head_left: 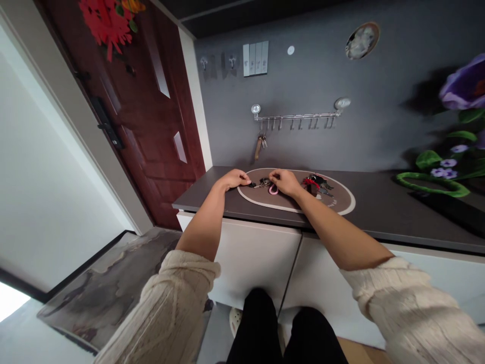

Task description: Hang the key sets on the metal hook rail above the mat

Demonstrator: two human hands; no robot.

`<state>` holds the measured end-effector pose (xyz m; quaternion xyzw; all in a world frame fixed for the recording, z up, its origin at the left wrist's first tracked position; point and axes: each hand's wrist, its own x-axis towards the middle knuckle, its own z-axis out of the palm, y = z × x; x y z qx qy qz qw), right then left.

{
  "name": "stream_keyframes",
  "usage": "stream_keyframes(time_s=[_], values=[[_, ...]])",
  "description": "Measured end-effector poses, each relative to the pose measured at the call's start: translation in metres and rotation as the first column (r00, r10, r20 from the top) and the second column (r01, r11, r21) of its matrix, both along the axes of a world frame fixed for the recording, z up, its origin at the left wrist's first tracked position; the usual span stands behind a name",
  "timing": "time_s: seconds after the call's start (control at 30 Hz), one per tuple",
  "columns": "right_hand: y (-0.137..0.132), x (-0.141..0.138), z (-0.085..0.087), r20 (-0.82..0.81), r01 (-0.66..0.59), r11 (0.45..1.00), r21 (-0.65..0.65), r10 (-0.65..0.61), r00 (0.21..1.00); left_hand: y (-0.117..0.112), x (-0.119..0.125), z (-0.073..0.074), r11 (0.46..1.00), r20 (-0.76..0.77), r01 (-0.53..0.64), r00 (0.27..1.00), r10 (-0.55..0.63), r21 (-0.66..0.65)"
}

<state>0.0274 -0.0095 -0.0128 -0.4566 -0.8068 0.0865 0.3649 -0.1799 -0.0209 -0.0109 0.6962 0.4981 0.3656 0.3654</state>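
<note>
Over the oval brown mat (295,203) with a pale rim, both my hands are at a small bunch of keys (261,183). My left hand (235,179) pinches the dark left end of the bunch at the mat's left edge. With fingertips pressed together, my right hand (286,182) grips the bunch's right end, partly hiding it. A pink loop (273,189) hangs below those fingers. To the right of my right hand lies another pile of keys (320,183) with red and black parts.
A hook rail (297,117) on the grey wall carries hanging keys (259,144) at its left. Purple artificial flowers (460,86) and a black flat object (450,210) are at the right. A dark red door (151,116) stands left of the countertop (379,212).
</note>
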Motion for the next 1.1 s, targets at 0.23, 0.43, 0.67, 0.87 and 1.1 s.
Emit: stream_keyframes(time_s=[0.23,0.43,0.67,0.87,1.1], values=[[0.0,-0.001,0.0,0.015,-0.022,1.0,0.021,0.022,1.0,0.0,0.008,0.0,1.0,0.061,-0.012,0.998,0.011,0.015],[-0.002,-0.002,0.002,0.039,-0.057,0.998,0.036,0.056,0.998,0.004,0.011,-0.001,0.999,0.18,-0.01,0.984,0.003,0.043],[-0.007,-0.006,0.004,-0.068,-0.15,0.989,0.007,0.15,0.986,0.003,0.02,0.002,0.999,0.304,0.035,0.952,-0.043,0.032],[-0.009,-0.009,0.003,-0.273,-0.257,0.961,-0.1,0.222,0.936,0.0,0.028,0.005,0.999,0.387,0.031,0.921,-0.035,0.015],[-0.007,-0.009,0.002,-0.374,-0.304,0.947,-0.107,0.245,0.894,0.008,0.028,0.0,0.999,0.454,0.045,0.889,-0.05,0.021]])
